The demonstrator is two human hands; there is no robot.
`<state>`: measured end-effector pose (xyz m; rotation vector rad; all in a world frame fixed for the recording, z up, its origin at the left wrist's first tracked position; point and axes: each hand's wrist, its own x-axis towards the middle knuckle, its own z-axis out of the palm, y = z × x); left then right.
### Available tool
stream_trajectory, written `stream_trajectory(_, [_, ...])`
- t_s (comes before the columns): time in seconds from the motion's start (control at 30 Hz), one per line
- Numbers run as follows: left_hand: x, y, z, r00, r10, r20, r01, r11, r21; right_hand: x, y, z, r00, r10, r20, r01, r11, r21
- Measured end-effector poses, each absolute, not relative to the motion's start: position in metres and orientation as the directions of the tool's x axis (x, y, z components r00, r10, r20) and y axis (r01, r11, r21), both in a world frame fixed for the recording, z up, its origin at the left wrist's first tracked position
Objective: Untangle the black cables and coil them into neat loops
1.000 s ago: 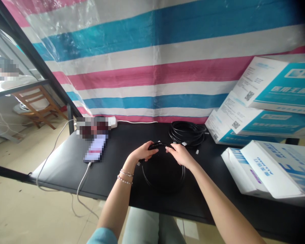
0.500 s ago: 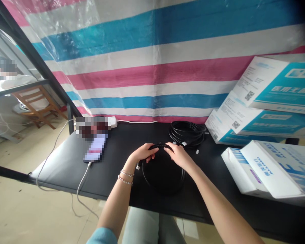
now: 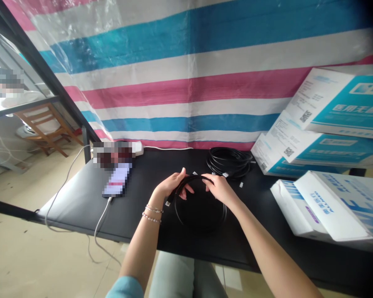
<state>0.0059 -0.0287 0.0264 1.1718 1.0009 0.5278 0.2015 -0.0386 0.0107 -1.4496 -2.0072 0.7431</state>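
A coiled black cable forms a loop in front of me, between my two hands. My left hand holds it loosely at the upper left, thumb raised and fingers reaching behind the strands. The cable's end with a metal-tipped connector sticks out below that hand. At the upper right of the loop my right hand grips the strands, fingers curled over them. Just beyond, a second black cable coil lies on the black table. Small white pieces lie close to it.
White and teal boxes are stacked at the right, with more white boxes in front. A phone on a charging cable lies at the left. A striped sheet hangs behind. Beyond the frame, a person sits near a wooden chair.
My left thumb has lifted off the cable and the fingers have loosened. My right fingers have shifted slightly on the strands. A small white piece behind the loop shows more clearly.
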Motion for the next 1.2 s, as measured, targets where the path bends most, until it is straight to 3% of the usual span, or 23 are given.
stream_trajectory(0.53, [0.000, -0.027, 0.021, 0.584, 0.735, -0.345, 0.076, 0.373, 0.925, 0.201, -0.041, 0.012, -0.250, 0.957, 0.150, 0.656, 0.281, -0.700])
stream_trajectory(0.8, [0.005, -0.028, 0.021, 0.525, 0.758, -0.387, 0.138, 0.374, 0.917, 0.203, -0.040, 0.012, -0.263, 0.948, 0.180, 0.598, 0.306, -0.740])
stream_trajectory(1.0, [0.009, -0.029, 0.021, 0.501, 0.773, -0.388, 0.230, 0.313, 0.921, 0.201, -0.043, 0.018, -0.265, 0.955, 0.134, 0.590, 0.271, -0.761])
stream_trajectory(1.2, [0.011, -0.027, 0.020, 0.467, 0.835, -0.291, 0.283, 0.171, 0.944, 0.201, -0.045, 0.021, -0.269, 0.954, 0.136, 0.597, 0.276, -0.753])
